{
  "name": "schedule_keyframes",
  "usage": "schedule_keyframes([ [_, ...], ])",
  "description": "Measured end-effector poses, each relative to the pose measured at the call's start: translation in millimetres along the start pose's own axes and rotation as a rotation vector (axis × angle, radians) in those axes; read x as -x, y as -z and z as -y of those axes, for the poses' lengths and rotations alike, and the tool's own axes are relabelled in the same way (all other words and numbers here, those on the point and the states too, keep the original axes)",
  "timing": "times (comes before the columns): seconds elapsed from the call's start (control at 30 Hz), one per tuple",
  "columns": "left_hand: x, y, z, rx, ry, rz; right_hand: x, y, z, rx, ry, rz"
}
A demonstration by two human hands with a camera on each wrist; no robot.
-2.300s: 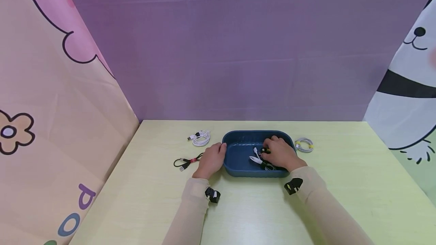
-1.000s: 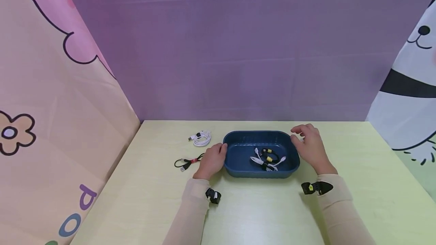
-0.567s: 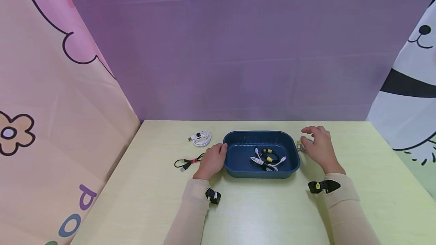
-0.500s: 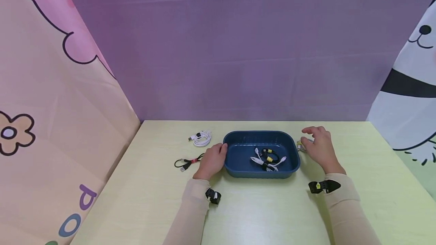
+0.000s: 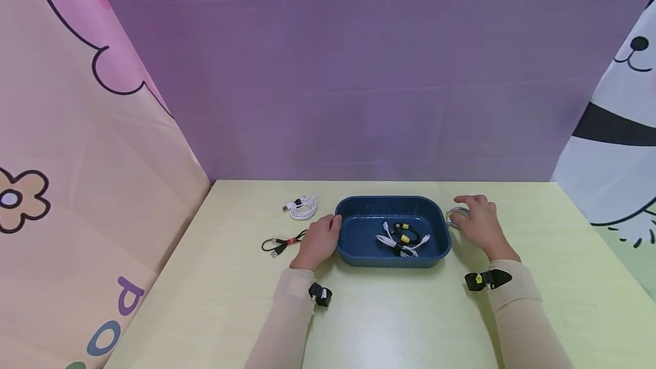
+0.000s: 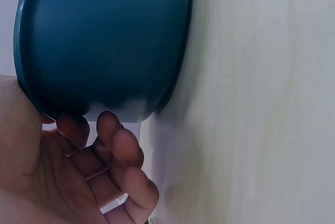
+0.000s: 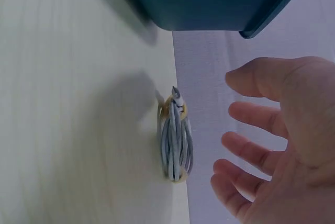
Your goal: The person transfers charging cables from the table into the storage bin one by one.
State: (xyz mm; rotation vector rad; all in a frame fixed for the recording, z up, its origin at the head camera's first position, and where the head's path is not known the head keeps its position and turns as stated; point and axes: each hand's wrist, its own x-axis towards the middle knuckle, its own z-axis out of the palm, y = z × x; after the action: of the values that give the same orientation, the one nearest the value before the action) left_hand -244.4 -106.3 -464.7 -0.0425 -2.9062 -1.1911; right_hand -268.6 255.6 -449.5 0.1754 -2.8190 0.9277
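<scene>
A dark blue tray (image 5: 392, 263) holds a white cable (image 5: 389, 242) with a black tie and a black cable (image 5: 418, 233) with yellow ties. My left hand (image 5: 318, 242) holds the tray's left end, thumb at the rim and curled fingers against the outer wall in the left wrist view. Right of the tray, my right hand (image 5: 482, 226) hovers over a coiled grey-white cable (image 7: 175, 140) with yellow ties, partly hidden in the head view. In the right wrist view the fingers of my right hand (image 7: 277, 145) are spread and bent a little, apart from that cable.
On the left of the table (image 5: 215, 300) lie a coiled white cable (image 5: 304, 208) with a black tie and, nearer, a black cable (image 5: 280, 246) with a red tie, close to my left hand. A purple cloth (image 5: 328, 73) hangs behind the table.
My right hand has come out of the tray and moved right, over the grey-white cable. The black cable with yellow ties now lies released in the tray. My left hand has stayed at the tray.
</scene>
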Motion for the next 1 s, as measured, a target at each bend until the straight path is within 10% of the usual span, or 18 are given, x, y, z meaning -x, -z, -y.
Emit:
schedule_keyframes([
  [1.0,0.3,1.0,-0.4,-0.014,-0.018,-0.006,3.6,-9.4,-9.3,0.107,-0.015,0.113],
])
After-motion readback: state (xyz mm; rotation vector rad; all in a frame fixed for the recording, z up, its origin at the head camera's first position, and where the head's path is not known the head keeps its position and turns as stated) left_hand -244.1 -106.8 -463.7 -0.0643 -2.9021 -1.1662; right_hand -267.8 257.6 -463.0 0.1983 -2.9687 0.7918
